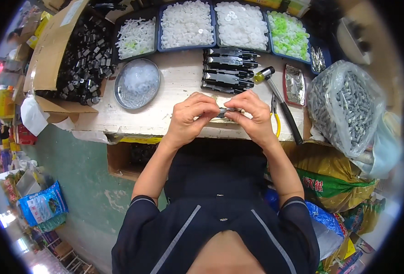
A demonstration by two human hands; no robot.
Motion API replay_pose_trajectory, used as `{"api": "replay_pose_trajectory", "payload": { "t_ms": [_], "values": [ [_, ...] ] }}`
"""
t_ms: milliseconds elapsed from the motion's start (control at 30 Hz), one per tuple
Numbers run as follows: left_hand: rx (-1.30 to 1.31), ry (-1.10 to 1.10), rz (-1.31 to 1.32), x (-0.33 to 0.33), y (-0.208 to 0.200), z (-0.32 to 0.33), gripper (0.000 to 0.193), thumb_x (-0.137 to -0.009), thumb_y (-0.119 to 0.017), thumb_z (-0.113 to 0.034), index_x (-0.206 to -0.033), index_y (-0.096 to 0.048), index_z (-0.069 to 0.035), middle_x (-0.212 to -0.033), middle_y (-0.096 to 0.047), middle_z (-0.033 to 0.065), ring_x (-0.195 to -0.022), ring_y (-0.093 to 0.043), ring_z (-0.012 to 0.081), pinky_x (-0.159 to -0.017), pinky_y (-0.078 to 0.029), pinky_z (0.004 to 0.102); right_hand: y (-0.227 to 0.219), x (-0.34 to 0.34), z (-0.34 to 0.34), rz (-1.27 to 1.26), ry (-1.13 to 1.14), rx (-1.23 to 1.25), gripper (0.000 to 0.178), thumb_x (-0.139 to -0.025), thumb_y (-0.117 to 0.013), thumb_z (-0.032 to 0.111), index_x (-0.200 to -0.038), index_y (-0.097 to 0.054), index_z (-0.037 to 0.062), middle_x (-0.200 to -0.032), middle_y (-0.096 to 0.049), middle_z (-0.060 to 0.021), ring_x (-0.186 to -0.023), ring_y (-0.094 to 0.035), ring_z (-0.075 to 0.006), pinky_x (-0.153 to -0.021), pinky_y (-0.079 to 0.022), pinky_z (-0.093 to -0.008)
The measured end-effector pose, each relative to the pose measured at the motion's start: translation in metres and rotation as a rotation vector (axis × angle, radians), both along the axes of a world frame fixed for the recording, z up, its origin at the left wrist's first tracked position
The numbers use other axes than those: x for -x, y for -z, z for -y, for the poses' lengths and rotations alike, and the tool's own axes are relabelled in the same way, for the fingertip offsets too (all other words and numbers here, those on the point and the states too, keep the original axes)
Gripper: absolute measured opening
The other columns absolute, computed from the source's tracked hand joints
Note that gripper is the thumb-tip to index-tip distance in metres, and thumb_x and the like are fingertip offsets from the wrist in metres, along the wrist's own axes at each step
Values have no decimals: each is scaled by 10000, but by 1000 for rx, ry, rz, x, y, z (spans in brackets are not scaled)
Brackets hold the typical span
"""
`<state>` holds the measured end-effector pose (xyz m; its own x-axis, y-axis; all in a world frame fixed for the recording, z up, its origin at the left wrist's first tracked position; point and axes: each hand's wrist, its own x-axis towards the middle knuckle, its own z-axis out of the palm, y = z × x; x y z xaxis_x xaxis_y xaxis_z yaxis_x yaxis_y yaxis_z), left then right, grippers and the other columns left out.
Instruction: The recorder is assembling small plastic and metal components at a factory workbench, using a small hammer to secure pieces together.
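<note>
Over the front of the workbench (174, 82), my left hand (190, 116) and my right hand (252, 114) meet, fingertips pinched on a small grey part (222, 112). My fingers cover much of it, so its exact kind does not show. Just beyond my hands lies a stack of black elongated assemblies with shiny metal parts (228, 69). To the right of my right hand are a hammer (279, 98) with a yellow-faced head and black grip, and pliers (276, 118) with yellow handles.
Trays of white pieces (187, 25) and green-white pieces (288, 34) line the back. A carton of black parts (85, 64) and a round metal dish (138, 102) stand left. On the right are a red-rimmed tray of metal pieces (294, 84) and a bag of grey parts (343, 107).
</note>
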<state>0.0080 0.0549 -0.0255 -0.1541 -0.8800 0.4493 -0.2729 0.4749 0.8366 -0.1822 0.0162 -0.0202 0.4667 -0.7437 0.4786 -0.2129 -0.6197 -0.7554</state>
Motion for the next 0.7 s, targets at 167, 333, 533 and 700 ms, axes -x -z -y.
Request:
{"api": "replay_pose_trajectory", "payload": {
  "t_ms": [167,333,533,700],
  "values": [
    [81,-58,50,6,5,-1,222,-658,-659,107,-841,-649,-18,-838,-637,70,-755,-584,193,-660,-473,267,1,8,-8,-34,-4,-106,256,-702,-679,-27,-948,-655,41,-850,-571,-80,-752,-574,-206,-635,-465,-297],
    [63,-61,31,9,13,-2,219,-664,-661,102,-846,-651,-19,-827,-633,72,-738,-577,196,-647,-469,269,6,11,-8,-63,-7,-160,266,-701,-676,-28,-955,-654,51,-837,-565,-78,-766,-574,-225,-657,-466,-305],
    [-29,-172,228,-3,19,-5,305,-634,-733,-38,-929,-654,-34,-986,-607,72,-981,-520,244,-840,-414,341,11,27,-4,-204,26,-81,231,-698,-680,28,-923,-655,73,-803,-564,-54,-758,-539,-226,-709,-379,-323],
    [-49,-241,300,6,33,-8,289,-637,-735,-114,-915,-660,-92,-990,-583,24,-1037,-468,225,-857,-307,352,11,33,-1,-307,38,-79,206,-695,-671,48,-898,-647,71,-780,-544,-47,-778,-530,-210,-717,-342,-324]
  ]
}}
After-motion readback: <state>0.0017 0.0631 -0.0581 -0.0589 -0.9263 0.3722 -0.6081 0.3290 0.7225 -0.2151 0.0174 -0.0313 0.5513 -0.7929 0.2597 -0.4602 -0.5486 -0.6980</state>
